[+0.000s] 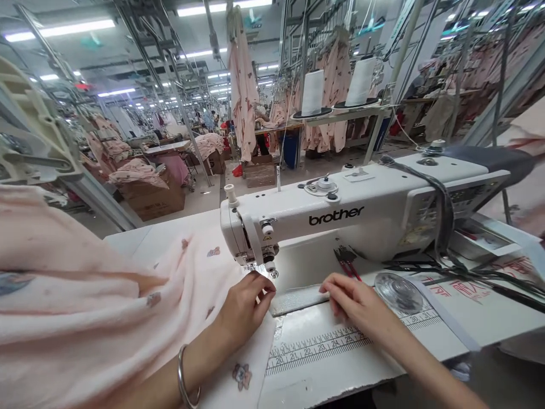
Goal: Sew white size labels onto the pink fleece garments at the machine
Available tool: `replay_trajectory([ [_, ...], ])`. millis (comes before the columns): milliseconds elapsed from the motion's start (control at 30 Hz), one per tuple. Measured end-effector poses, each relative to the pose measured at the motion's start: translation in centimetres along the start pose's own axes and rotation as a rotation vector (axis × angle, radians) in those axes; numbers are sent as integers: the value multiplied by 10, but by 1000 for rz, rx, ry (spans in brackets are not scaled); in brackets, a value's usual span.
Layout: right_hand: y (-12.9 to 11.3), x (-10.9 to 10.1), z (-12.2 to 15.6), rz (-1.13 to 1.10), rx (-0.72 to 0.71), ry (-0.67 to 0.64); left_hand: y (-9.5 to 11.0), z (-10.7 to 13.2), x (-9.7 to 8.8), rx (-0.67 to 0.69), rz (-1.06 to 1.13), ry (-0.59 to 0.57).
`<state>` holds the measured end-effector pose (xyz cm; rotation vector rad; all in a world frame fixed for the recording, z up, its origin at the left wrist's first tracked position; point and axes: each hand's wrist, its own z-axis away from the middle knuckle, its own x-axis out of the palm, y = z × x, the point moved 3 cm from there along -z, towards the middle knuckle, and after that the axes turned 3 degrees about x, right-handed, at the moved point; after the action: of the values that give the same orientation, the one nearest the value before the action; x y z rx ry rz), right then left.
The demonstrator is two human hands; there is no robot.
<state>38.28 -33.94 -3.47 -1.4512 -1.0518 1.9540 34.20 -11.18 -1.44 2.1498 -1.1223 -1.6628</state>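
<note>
A white Brother sewing machine (pixel 340 216) stands on the table in front of me. Pale pink fleece fabric (pixel 85 307) with small bear prints lies heaped on the left and runs under the needle area (pixel 267 267). My left hand (pixel 244 307) rests on the fabric just below the presser foot, fingers curled and pinched at the cloth edge; a metal bangle circles the wrist. My right hand (pixel 353 301) lies on the machine bed to the right of the needle, fingers bent down onto a grey strip (pixel 298 300).
A printed ruler (pixel 323 343) runs along the table front. Red-handled snips (pixel 347 261) and a clear round lid (pixel 395 291) lie behind my right hand, cables beyond. Two white thread cones (pixel 336 88) stand behind. Pink garments hang and pile across the factory floor.
</note>
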Motion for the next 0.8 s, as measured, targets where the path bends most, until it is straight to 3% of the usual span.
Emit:
replay_trajectory([
  [133, 14, -36, -3, 374, -29, 316, 2, 1, 0, -102, 69, -33],
  [267, 20, -36, -17, 677, -53, 427, 6, 0, 0, -112, 92, -42],
  [400, 20, -28, -37, 802, -40, 419, 10, 0, 0, -99, 88, -53],
  [500, 11, -26, -34, 788, -37, 393, 11, 2, -1, -110, 76, -49],
  [700, -29, -1, 30, 534, -163, 80, 10, 2, -4, -119, 87, -36],
  [800, -39, 17, 48, 434, -85, -20, 10, 1, -4, -108, 81, -25],
])
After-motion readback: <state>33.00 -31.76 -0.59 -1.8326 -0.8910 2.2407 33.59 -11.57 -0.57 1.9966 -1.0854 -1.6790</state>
